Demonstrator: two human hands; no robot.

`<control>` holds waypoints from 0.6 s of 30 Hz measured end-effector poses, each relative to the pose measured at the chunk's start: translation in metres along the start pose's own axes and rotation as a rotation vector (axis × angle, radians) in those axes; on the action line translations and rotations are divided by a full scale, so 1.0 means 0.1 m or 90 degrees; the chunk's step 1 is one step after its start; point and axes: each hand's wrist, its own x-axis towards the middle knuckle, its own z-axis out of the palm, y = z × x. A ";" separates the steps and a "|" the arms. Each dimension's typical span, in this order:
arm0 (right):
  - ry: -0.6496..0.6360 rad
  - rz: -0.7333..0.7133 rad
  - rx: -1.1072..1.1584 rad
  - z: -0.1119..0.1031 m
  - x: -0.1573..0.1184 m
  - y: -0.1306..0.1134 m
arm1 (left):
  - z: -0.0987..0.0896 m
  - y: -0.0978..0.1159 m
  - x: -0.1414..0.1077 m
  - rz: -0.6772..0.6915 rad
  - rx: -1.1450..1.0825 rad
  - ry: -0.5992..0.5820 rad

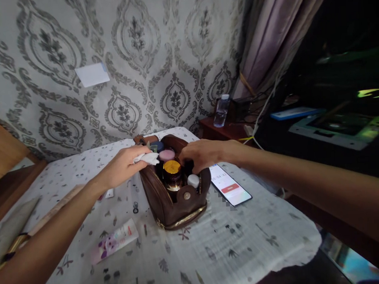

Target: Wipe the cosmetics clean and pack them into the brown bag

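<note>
A brown leather bag (pixel 159 195) stands unzipped on the cloth-covered table. Inside it are a jar with a gold lid (pixel 172 168), a pink round lid (pixel 167 155), a small white-capped container (pixel 193 181) and a dark blue lid (pixel 157 146). My left hand (pixel 129 163), at the bag's left rim, is closed on a crumpled white tissue (pixel 147 158). My right hand (pixel 198 155) reaches over the right rim with curled fingers pointing down into the bag; whatever they may hold is hidden.
A phone (pixel 232 185) lies right of the bag, and a pink-and-white tube (pixel 115 241) lies front left. Behind right, a water bottle (pixel 221 111) stands on a red-brown surface (pixel 208 126). White cables hang nearby.
</note>
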 end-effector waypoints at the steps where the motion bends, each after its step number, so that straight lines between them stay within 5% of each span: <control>1: 0.000 -0.013 0.001 -0.01 -0.02 0.01 | 0.00 0.00 0.00 -0.002 -0.002 0.003; 10: 0.072 -0.061 0.019 0.09 -0.29 -0.04 | 0.03 -0.01 0.02 0.000 -0.022 0.005; 18: 0.053 -0.050 -0.005 0.16 -0.35 -0.11 | 0.00 0.02 0.00 -0.004 0.012 0.003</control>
